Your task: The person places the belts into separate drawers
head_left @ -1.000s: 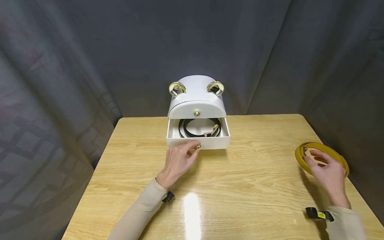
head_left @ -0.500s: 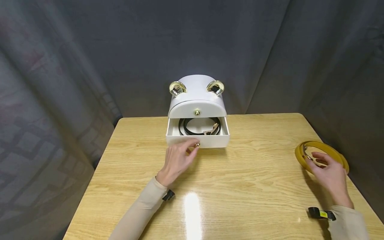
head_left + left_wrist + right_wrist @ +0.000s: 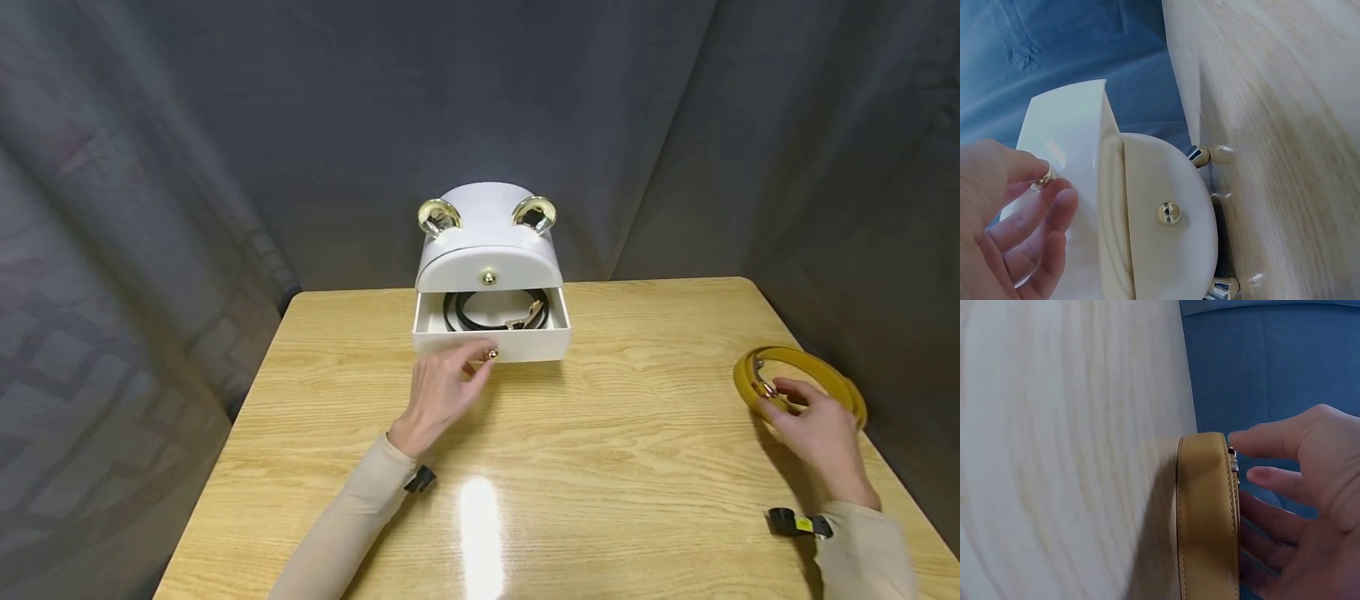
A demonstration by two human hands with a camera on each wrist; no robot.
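Note:
A white box with gold ears stands at the table's back, its lower drawer pulled out. Coiled inside the drawer is a black belt with a gold-toned buckle. With thumb and forefinger, my left hand pinches the drawer's gold knob. On the right lies a coiled yellow belt, its metal buckle on the near left part of the coil. My right hand is over this belt with loosely bent fingers. The thumb tip is at the belt's top edge near the buckle; contact is unclear.
The light wooden table has its right edge close beside the yellow belt. Grey curtains hang behind and on both sides. An upper compartment with another gold knob is closed above the drawer.
The drawer has slid slightly inward, with my left hand still on its knob. My right thumb and forefinger have come nearer the yellow belt's buckle. The head view has shifted a little.

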